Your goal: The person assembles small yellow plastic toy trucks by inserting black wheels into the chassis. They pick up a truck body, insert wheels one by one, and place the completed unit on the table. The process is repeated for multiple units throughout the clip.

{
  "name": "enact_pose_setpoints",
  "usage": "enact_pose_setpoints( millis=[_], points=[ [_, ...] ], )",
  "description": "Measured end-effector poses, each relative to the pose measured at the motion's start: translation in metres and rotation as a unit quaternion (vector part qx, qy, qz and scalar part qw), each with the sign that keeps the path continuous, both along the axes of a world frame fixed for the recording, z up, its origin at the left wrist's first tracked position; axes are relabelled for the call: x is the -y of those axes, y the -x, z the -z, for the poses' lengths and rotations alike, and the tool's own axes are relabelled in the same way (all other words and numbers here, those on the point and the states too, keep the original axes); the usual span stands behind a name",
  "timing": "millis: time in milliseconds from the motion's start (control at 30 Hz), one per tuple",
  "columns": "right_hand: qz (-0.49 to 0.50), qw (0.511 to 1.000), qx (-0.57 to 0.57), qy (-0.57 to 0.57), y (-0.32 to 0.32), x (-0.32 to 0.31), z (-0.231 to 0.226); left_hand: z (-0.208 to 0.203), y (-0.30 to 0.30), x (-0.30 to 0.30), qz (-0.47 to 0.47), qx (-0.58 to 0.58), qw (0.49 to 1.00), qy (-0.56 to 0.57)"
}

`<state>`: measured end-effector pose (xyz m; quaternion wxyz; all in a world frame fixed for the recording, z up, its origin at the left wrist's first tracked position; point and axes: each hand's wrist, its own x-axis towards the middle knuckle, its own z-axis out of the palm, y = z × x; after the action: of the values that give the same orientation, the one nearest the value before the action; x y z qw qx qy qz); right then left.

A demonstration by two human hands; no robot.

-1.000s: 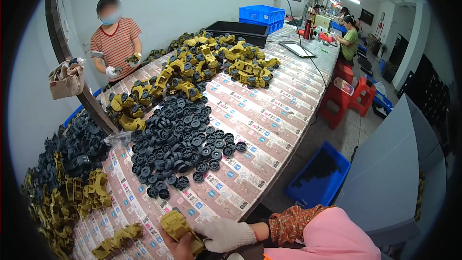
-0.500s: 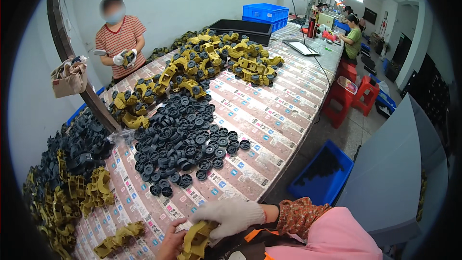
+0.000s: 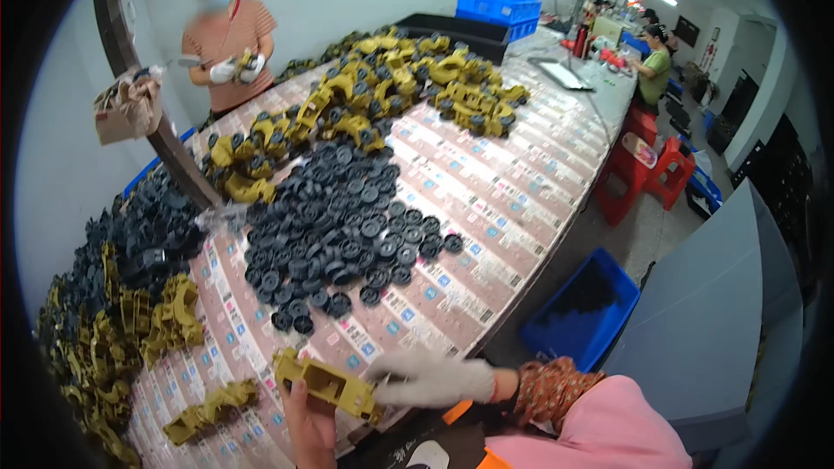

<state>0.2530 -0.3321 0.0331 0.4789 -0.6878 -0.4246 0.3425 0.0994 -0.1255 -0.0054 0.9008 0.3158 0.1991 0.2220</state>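
Note:
A mustard-yellow toy vehicle shell with rectangular openings is raised over the table's near edge. My bare left hand grips it from below, with the thumb against its side. At its right end is my right hand in a white knitted glove, fingers stretched toward the shell and slightly blurred. The fingertips overlap the shell's end; whether they press on it I cannot tell. Another yellow shell lies on the table to the left. Beyond my hands spreads a pile of dark toy wheels.
Yellow vehicles with wheels are heaped behind the wheel pile. Dark parts and yellow shells are piled at left, near a post. A gloved co-worker stands across the table. A blue bin sits at right.
My left hand has lifted and turned the shell, so its openings now show. The gloved right hand has slid off its top to the right end. The view has shifted slightly.

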Motion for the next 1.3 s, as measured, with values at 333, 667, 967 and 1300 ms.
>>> enact_pose_setpoints(
  millis=[333,667,967,1300],
  points=[
    [0.415,0.813,0.384,0.138,-0.189,0.084,0.023,-0.006,0.026,-0.001,0.009,-0.097,0.993,-0.062],
    [0.276,0.861,0.371,0.212,-0.189,0.044,0.02,-0.012,0.011,0.016,0.047,-0.109,0.99,-0.076],
    [0.211,0.973,0.078,0.045,-0.089,0.017,-0.01,-0.006,0.01,0.028,0.054,-0.121,0.989,-0.063],
    [0.147,0.986,-0.037,-0.066,0.016,-0.044,0.014,0.006,0.011,0.032,0.081,-0.117,0.982,-0.124]
  ],
)
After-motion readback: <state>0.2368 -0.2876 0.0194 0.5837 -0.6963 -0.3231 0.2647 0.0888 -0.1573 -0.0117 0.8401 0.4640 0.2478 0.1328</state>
